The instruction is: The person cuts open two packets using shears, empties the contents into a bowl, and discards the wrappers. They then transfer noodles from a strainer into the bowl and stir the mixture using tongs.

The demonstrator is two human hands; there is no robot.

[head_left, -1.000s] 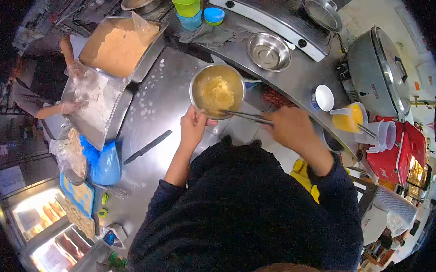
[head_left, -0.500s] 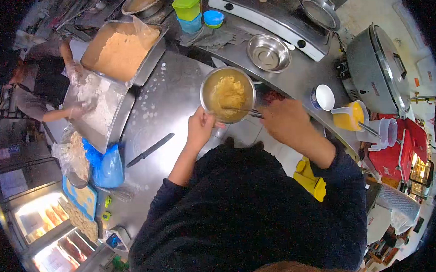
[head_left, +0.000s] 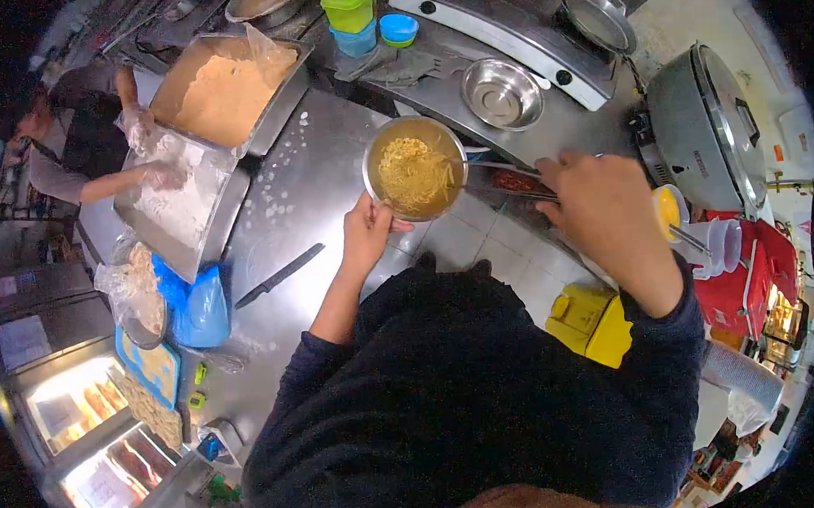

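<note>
My left hand (head_left: 366,236) grips the near rim of a round metal bowl (head_left: 459,143), with the thumb at its edge. Yellow noodles (head_left: 412,170) lie inside the bowl. My right hand (head_left: 605,214) holds metal tongs (head_left: 505,166); their two arms stand apart, and one reaches to the bowl's right side. Behind the tongs some dark red food (head_left: 518,182) shows. A black-handled knife (head_left: 279,276) lies on the steel table (head_left: 317,167) to the left of my left hand.
Across the table a co-worker's gloved hands (head_left: 160,177) work in a tray of white flour (head_left: 173,205). A tray of orange crumbs (head_left: 228,103) stands beside it. An empty metal bowl (head_left: 502,95), a stove (head_left: 507,45) and a large cooker (head_left: 706,141) line the right counter. A yellow bucket (head_left: 592,323) is below.
My right hand has moved right and away from the bowl, and the tongs have spread. The bowl has shifted slightly left. The noodles lie more spread out. The co-worker's hand has moved within the flour.
</note>
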